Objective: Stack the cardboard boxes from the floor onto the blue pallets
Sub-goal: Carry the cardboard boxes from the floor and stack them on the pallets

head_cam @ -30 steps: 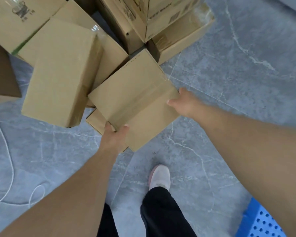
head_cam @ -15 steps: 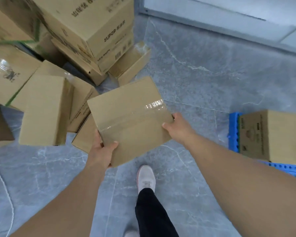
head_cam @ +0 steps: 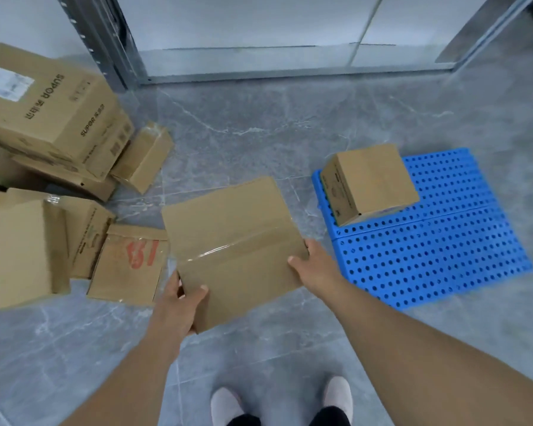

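Note:
I hold a flat taped cardboard box [head_cam: 234, 241] off the floor in front of me. My left hand [head_cam: 179, 305] grips its near left corner, thumb on top. My right hand [head_cam: 316, 265] grips its right edge, thumb on top as well. The blue perforated pallets [head_cam: 437, 244] lie on the floor to the right, with one small cardboard box [head_cam: 370, 182] standing on their far left corner. A pile of several cardboard boxes [head_cam: 53, 118] lies on the floor at the left.
A flat box with red marks [head_cam: 130, 262] and an upright box [head_cam: 25, 253] lie at the near edge of the pile. A metal rack post [head_cam: 105, 41] and a wall base run along the back. My feet [head_cam: 283, 401] stand on grey tiled floor.
The held box has come up off the pile and moved right toward the pallets. My view has swung right, so the whole pallet area now shows.

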Tool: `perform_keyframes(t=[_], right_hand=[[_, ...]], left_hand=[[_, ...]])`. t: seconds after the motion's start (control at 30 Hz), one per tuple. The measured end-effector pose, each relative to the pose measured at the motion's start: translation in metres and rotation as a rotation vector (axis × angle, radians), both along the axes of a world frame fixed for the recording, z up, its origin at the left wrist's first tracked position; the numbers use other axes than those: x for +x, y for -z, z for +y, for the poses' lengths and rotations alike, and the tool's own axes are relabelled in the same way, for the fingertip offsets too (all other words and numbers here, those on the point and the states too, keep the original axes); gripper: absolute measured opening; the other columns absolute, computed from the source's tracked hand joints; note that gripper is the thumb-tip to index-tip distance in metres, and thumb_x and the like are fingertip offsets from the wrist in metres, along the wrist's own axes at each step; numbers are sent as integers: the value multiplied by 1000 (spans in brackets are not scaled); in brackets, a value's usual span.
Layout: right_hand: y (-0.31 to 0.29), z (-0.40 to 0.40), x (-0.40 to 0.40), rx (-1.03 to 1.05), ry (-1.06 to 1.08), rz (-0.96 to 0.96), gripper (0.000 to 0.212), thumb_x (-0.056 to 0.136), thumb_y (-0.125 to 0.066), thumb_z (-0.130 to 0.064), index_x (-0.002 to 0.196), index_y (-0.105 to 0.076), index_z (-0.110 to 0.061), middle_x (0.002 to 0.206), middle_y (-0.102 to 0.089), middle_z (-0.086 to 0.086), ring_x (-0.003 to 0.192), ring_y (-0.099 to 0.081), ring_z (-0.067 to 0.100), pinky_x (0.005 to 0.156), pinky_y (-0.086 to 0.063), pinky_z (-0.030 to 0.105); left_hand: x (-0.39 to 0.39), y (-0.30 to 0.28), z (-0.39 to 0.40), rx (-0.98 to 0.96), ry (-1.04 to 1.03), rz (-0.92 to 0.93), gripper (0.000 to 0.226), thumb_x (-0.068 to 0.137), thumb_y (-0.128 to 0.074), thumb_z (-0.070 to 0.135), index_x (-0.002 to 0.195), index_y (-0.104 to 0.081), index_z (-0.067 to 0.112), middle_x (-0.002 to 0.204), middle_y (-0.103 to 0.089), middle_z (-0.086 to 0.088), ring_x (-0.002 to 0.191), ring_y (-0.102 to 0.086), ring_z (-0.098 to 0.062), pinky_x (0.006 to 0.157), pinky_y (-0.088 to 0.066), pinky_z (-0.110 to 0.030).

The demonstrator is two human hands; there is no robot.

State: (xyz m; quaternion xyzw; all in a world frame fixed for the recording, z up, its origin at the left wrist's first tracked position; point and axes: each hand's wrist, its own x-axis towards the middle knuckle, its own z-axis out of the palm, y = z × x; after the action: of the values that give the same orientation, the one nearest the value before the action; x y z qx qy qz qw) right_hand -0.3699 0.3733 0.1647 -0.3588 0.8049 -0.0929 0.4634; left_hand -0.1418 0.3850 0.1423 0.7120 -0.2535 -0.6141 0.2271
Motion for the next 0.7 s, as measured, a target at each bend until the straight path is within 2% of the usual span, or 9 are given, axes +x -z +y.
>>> perform_keyframes(t=[0.07,0.17,0.3,0.37,0.43,0.53,0.7], right_hand=[[-9,22,-29,4,35,-6,42,95,-48,-26,134,-38,-18,116,-55,3,92,-52,18,79,-44,31],[-22,52,-74,6,68,8,44,95,-48,-27,136,-36,-19,112,-53,0,93,-53,19,78,-45,32],[-38,93,-135,15,84,25,46,95,-48,-27,139,-33,-19,110,-51,-1,85,-50,18,72,-41,31],[-46,113,-164,16,93,24,43,95,-47,-27,136,-35,-19,106,-50,-2,83,-51,18,70,-42,31],[-53,132,-191,19,123,7,40,96,-47,-26,134,-36,-18,110,-52,0,85,-53,19,72,-45,32],[-63,156,-223,12,155,18,40,95,-47,-26,133,-37,-17,104,-51,-1,81,-53,16,64,-42,27],[-75,184,-259,6,247,-9,42,94,-47,-24,134,-36,-16,104,-50,-2,88,-54,17,72,-44,30]], left_hand=[[-28,-9,15,14,23,19,39,90,-57,12,118,-49,39,99,-60,12,84,-58,-8,64,-53,-33],[-74,-20,38,42,48,32,45,90,-58,14,126,-46,39,106,-58,8,90,-58,-13,69,-53,-38],[-136,-38,69,32,94,33,40,90,-57,14,119,-48,40,106,-58,7,84,-57,-8,60,-50,-31],[-165,-47,83,28,123,36,39,91,-57,14,117,-48,40,101,-59,9,83,-57,-7,60,-51,-31],[-191,-55,95,27,166,38,39,91,-57,14,118,-48,40,99,-59,9,84,-58,-8,61,-51,-31],[-224,-66,109,41,225,21,41,91,-56,18,124,-46,41,104,-58,6,87,-57,-11,62,-51,-33],[-264,-77,121,81,334,-34,49,92,-56,27,130,-36,50,112,-53,6,93,-54,-18,70,-54,-45]])
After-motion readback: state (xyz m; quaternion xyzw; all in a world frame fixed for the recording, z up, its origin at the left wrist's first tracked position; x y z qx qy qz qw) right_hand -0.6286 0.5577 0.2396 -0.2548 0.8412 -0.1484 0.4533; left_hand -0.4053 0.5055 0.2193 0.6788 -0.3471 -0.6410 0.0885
